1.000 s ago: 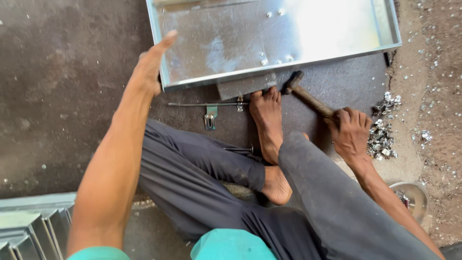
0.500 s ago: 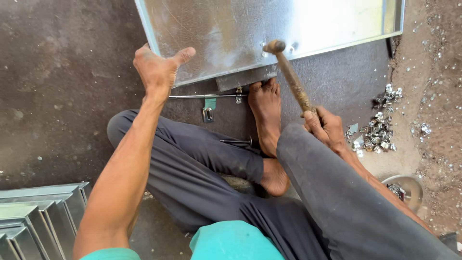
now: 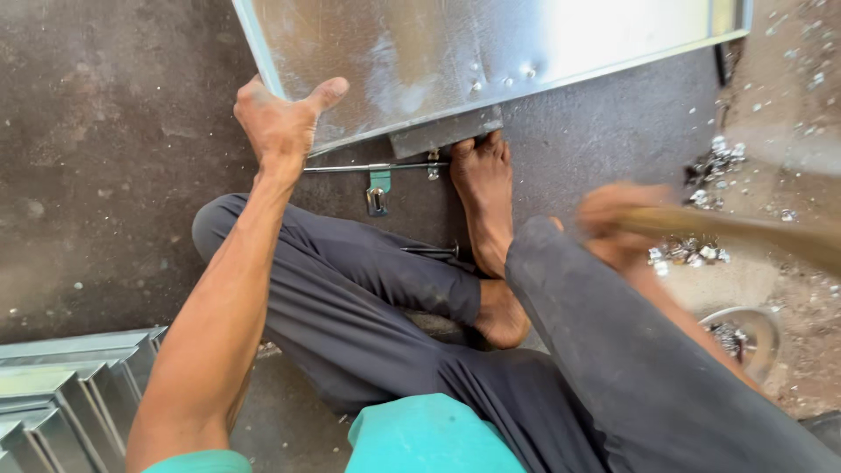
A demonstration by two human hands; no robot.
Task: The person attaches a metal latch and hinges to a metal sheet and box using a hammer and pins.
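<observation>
Hammer swung down and right since half a second ago, off the sheet.
The right hand (image 3: 618, 228), blurred, grips the wooden hammer handle (image 3: 745, 229), lying nearly level, its long axis running rightward; the head is out of view. The left hand (image 3: 282, 123) clasps the galvanised sheet-metal tray (image 3: 438, 52) at its near corner, a bare foot (image 3: 484, 197) by its edge.

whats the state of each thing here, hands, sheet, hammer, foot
left hand: gripping the sheet's edge
metal sheet: flat on the floor, held
right hand: blurred, around the handle
hammer handle: blurred in motion, head out of view
bare foot: toes against the sheet's edge
</observation>
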